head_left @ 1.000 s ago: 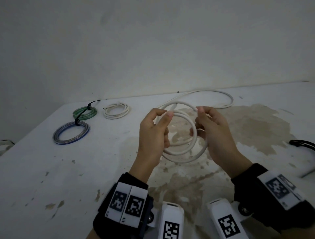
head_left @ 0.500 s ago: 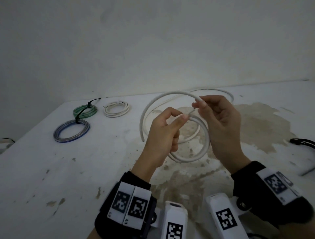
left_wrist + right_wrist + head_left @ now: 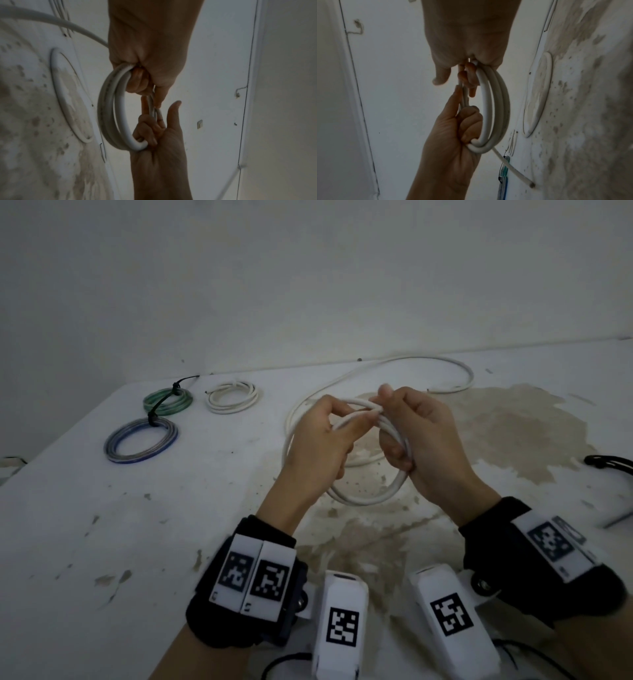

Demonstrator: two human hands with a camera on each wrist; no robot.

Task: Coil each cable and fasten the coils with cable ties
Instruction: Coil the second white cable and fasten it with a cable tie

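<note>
A thick white round cable [image 3: 370, 498], wound into a coil of a few loops, is held up above the white, brown-stained table [image 3: 102, 525] between both hands. The left hand [image 3: 318, 446] has its fingers curled around the left side of the coil, with thumb and forefinger pinching the strands at the top. The right hand [image 3: 428, 440] grips the right side of the coil, its fingers wrapped around the bundled loops and its thumb pressing at the top, just beside the left fingertips. In the left wrist view the coil [image 3: 118, 112] hangs as a ring between the left hand [image 3: 157, 155] below and the right hand [image 3: 149, 56] above; in the right wrist view the same ring [image 3: 493, 111] sits between the right hand [image 3: 467, 40] and the left hand [image 3: 450, 142], with one free cut end trailing down toward the table.

Behind the coil, a second long white cable [image 3: 455, 368] lies loose on the table in a wide arc. Far left of the coil lie three finished coils: a small white one [image 3: 233, 398], a green one [image 3: 168, 402] and a blue-grey one [image 3: 140, 440], the last two bound with black cable ties. Far right of the coil, at the table edge, sits a black looped item [image 3: 609, 463] that I cannot identify
</note>
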